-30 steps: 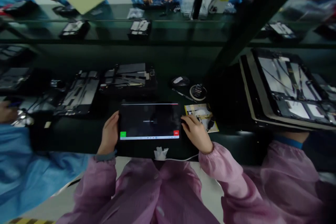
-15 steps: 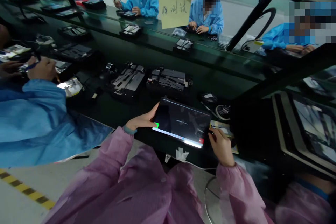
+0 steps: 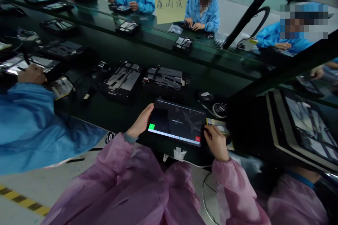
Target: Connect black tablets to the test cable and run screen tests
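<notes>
— What is on the dark green table (image 3: 113,112)?
— Two black trays of flat grey parts (image 3: 124,81) sit side by side, one beside the other (image 3: 165,77).
— And that round thing?
— A roll of tape (image 3: 219,109), with a yellow card (image 3: 219,125) just below it.
— Who is on the left?
— A person in a blue coat (image 3: 31,126).
— And far away?
— More people in blue (image 3: 202,10) sit at the far bench, next to a yellow paper sign (image 3: 169,1) that hangs up high.

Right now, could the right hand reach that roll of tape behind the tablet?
Probably yes. The right hand grips the tablet edge, and the roll of tape lies just beyond, nothing between.
</notes>
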### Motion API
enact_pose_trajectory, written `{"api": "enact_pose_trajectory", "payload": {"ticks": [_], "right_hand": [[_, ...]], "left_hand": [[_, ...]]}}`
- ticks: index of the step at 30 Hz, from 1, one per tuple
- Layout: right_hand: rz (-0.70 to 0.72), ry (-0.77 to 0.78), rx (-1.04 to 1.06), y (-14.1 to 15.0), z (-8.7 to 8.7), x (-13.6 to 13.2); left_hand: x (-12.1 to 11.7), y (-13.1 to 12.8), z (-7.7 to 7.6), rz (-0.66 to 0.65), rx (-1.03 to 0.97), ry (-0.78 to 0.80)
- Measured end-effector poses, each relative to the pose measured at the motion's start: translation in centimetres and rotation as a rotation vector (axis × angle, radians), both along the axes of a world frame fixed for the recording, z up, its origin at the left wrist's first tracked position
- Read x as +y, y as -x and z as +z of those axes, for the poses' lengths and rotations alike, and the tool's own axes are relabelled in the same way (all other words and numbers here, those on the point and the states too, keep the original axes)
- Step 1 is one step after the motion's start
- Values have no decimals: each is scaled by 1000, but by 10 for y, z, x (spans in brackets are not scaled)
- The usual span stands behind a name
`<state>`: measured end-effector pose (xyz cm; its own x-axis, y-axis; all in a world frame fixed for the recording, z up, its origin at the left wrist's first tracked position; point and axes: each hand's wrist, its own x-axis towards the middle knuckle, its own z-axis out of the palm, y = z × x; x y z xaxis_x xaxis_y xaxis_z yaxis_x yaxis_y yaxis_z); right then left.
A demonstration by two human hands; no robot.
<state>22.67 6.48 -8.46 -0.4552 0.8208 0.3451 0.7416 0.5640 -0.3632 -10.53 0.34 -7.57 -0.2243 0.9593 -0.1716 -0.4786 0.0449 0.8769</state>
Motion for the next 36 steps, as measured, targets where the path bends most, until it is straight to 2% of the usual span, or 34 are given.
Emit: {"api": "enact_pose_trajectory", "payload": {"ticks": [5,11,17,20,23,27,29,31,33,36], "right_hand": [[51,-13,22,-1,-1,0],[71,-9,2,-5,1,1],[138,-50,-25,-3,8,8],[88,-80,-57,-6,14,10],[-34,-117,-50,-22,26,5],[-210,-118,-65,-68,43,-11],[-211,-82,-102,-91,47,-21],[-110,-38,-131,-102,49,-32],[-12,-16,-123,-93,50,-45],[13,5,-19,-39,50,-70]], "left_hand": [[-3,-5,0,91,52,51],[-1,-6,-12,303,110,262],[-2,-4,-18,208,87,177],[-3,-5,-15,185,102,119],[-2,-5,-15,205,69,131],[-1,-5,-18,219,41,147],[0,-4,-18,238,39,155],[1,-4,-18,245,36,163],[1,-4,-15,236,38,166],[0,-5,-9,216,57,166]]}}
